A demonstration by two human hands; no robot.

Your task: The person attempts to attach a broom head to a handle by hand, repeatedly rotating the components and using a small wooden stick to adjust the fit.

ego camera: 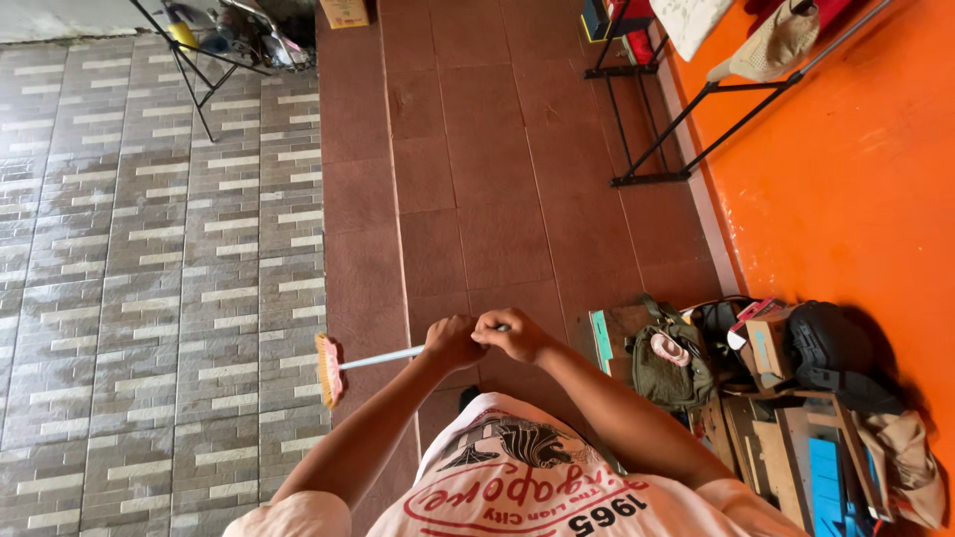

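I look straight down at a tiled floor. My left hand (451, 341) and my right hand (512, 333) are both closed around the white handle of a broom (383, 356), side by side near its top end. The broom's orange-and-pink bristle head (328, 369) rests on the floor to my left, at the seam between the reddish-brown tiles (468, 179) and the grey brick-pattern paving (149, 259). My white shirt with a red print fills the bottom of the view.
An orange wall (856, 169) runs along the right. At its foot lies a pile with an olive bag (665, 368), a black helmet (826, 338), boxes and boards. A black metal rack (686, 129) stands farther along; a folding stand (194, 60) is at top left.
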